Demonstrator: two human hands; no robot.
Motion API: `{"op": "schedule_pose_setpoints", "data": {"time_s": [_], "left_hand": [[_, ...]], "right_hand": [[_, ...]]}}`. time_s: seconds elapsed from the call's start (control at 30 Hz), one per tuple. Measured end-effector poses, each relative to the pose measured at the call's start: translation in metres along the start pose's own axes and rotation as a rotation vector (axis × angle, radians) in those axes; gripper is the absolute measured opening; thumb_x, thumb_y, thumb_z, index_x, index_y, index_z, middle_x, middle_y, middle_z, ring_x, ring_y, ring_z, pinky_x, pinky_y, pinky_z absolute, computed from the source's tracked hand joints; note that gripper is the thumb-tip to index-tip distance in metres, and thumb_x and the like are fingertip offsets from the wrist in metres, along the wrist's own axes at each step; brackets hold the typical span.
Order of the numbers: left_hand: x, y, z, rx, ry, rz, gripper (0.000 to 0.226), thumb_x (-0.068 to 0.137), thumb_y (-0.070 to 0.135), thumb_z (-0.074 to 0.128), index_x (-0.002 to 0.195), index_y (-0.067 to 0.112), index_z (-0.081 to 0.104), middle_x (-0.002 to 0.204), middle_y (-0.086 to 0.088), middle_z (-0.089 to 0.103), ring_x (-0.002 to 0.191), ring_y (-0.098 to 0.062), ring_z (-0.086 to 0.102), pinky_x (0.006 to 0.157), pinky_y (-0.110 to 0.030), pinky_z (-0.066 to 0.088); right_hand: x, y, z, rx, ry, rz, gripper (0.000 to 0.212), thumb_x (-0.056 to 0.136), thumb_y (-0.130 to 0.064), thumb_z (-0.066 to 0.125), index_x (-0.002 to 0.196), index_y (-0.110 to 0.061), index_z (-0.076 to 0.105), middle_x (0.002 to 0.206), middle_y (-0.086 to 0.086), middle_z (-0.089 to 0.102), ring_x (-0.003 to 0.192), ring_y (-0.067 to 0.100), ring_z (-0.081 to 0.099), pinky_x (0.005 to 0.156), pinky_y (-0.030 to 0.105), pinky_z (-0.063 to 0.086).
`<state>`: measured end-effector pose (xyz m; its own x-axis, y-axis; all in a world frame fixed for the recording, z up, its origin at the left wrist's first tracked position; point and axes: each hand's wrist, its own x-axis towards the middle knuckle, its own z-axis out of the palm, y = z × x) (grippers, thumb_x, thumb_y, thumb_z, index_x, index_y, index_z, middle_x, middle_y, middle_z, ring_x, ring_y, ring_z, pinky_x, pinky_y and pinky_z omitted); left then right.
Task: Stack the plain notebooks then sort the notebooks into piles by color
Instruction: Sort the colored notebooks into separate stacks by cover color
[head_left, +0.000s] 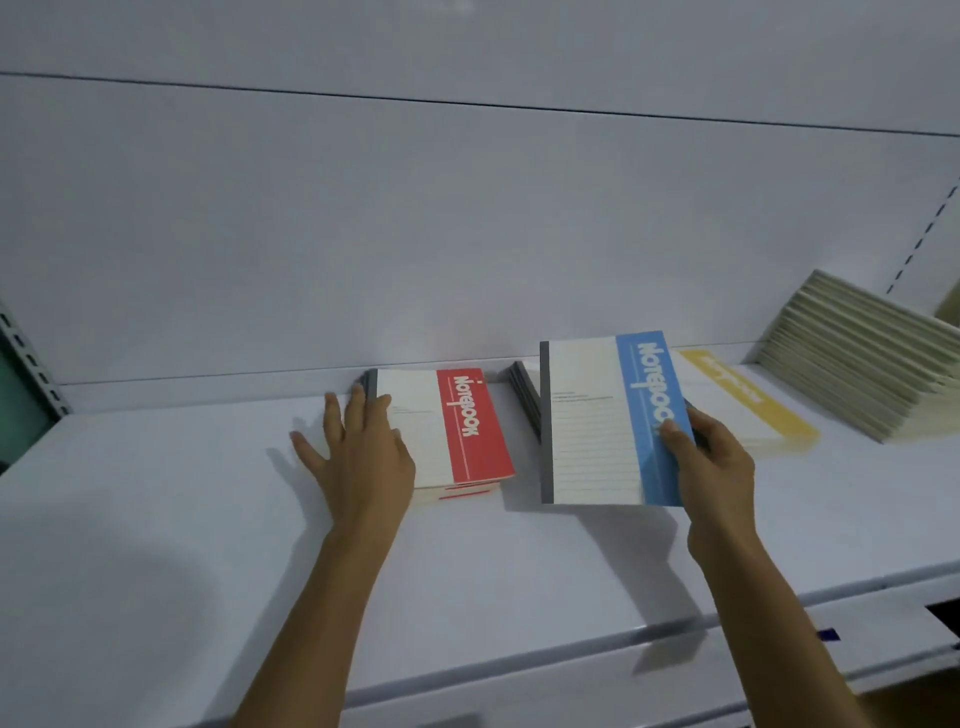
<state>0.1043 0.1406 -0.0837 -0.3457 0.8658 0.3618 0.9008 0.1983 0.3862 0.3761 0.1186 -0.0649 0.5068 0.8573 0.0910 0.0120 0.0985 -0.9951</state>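
The left hand (358, 452) lay flat with fingers spread, pressed against the spine side of the red notebook pile (457, 434) on the white shelf (156, 519); the right hand (714, 462) gripped a blue notebook (602, 421), lifted clear between the red pile and the yellow notebook pile (748, 400); plain notebooks (862, 358) sat stacked far right, leaning back.

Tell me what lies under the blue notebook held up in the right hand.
Below and behind the blue notebook sits a pile of grey-spined notebooks, topped by a yellow one. Most of the pile is covered, so its other colours cannot be seen.
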Motion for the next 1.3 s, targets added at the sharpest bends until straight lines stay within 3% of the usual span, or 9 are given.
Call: {"op": "schedule_pose_setpoints", "data": {"time_s": [0.17,0.33,0.47,0.57,0.67,0.8,0.93,1.07,1.3], "left_hand": [[-0.025,0.051,0.003,-0.232,0.326,0.347,0.039,0.091,0.022,0.057,0.128,0.01,0.053,0.138,-0.013,0.05,0.133,-0.031,0.038,0.11,-0.047,0.029],[-0.058,0.13,0.025,-0.498,-0.06,0.33,0.052,0.095,0.04,0.046,0.143,0.022,0.033,0.151,0.003,0.03,0.139,-0.012,0.026,0.105,-0.019,0.027],[-0.063,0.15,0.058,-0.366,-0.264,0.181,0.065,0.094,0.044,0.046,0.148,0.023,0.016,0.158,0.006,0.006,0.145,-0.013,0.006,0.114,-0.028,0.022],[-0.066,0.149,0.071,-0.254,-0.268,0.094,0.074,0.091,0.054,0.044,0.15,0.022,0.012,0.159,0.003,0.0,0.146,-0.016,0.005,0.115,-0.032,0.018],[-0.069,0.141,0.073,-0.202,-0.214,0.051,0.086,0.082,0.064,0.048,0.149,0.023,0.013,0.158,-0.002,0.01,0.145,-0.019,0.011,0.115,-0.038,0.02],[-0.071,0.133,0.074,-0.267,-0.206,0.057,0.096,0.072,0.064,0.063,0.147,0.021,0.022,0.145,0.001,0.043,0.13,-0.019,0.042,0.102,-0.042,0.042],[-0.073,0.138,0.071,-0.112,-0.168,0.054,0.097,0.077,0.062,0.059,0.15,0.017,0.015,0.145,-0.003,0.043,0.128,-0.019,0.045,0.1,-0.036,0.044],[-0.076,0.143,0.066,-0.004,-0.169,0.014,0.099,0.075,0.07,0.051,0.15,0.015,0.015,0.147,-0.003,0.04,0.13,-0.018,0.041,0.099,-0.033,0.042],[-0.074,0.14,0.06,0.005,-0.171,0.024,0.078,0.086,0.06,0.046,0.146,0.015,0.025,0.145,-0.005,0.041,0.13,-0.022,0.041,0.099,-0.035,0.043]], "right_hand": [[0.06,0.01,0.007,-0.166,-0.074,-0.06,0.016,0.094,-0.022,0.056,0.109,-0.017,0.059,0.107,0.005,0.063,0.084,0.014,0.058,0.064,0.025,0.044],[0.093,0.027,0.013,-0.393,-0.173,-0.076,0.041,0.094,-0.024,0.056,0.132,-0.013,0.044,0.127,0.008,0.058,0.112,0.023,0.056,0.087,0.033,0.046],[0.105,0.035,0.009,-0.516,-0.291,-0.111,0.054,0.094,-0.026,0.056,0.14,-0.009,0.035,0.136,0.013,0.051,0.123,0.027,0.049,0.098,0.035,0.039],[0.107,0.042,0.003,-0.542,-0.37,-0.133,0.056,0.094,-0.033,0.055,0.141,-0.01,0.035,0.135,0.01,0.052,0.122,0.024,0.051,0.094,0.034,0.042],[0.105,0.048,-0.001,-0.527,-0.392,-0.187,0.054,0.093,-0.033,0.056,0.14,-0.014,0.038,0.138,0.005,0.051,0.123,0.021,0.05,0.096,0.032,0.04],[0.1,0.052,-0.005,-0.501,-0.43,-0.227,0.053,0.092,-0.03,0.059,0.139,-0.018,0.038,0.138,-0.001,0.049,0.123,0.018,0.049,0.096,0.028,0.039],[0.095,0.055,-0.007,-0.445,-0.542,-0.215,0.065,0.091,-0.031,0.06,0.145,-0.017,0.027,0.144,0.0,0.041,0.129,0.018,0.043,0.105,0.04,0.041],[0.087,0.062,-0.008,-0.505,-0.518,-0.278,0.067,0.088,-0.039,0.06,0.144,-0.016,0.03,0.141,0.001,0.045,0.127,0.018,0.044,0.1,0.047,0.044],[0.077,0.043,-0.041,-0.611,-0.549,-0.329,0.06,0.091,-0.04,0.058,0.142,-0.016,0.036,0.136,0.0,0.051,0.118,0.017,0.051,0.092,0.036,0.047]]}}
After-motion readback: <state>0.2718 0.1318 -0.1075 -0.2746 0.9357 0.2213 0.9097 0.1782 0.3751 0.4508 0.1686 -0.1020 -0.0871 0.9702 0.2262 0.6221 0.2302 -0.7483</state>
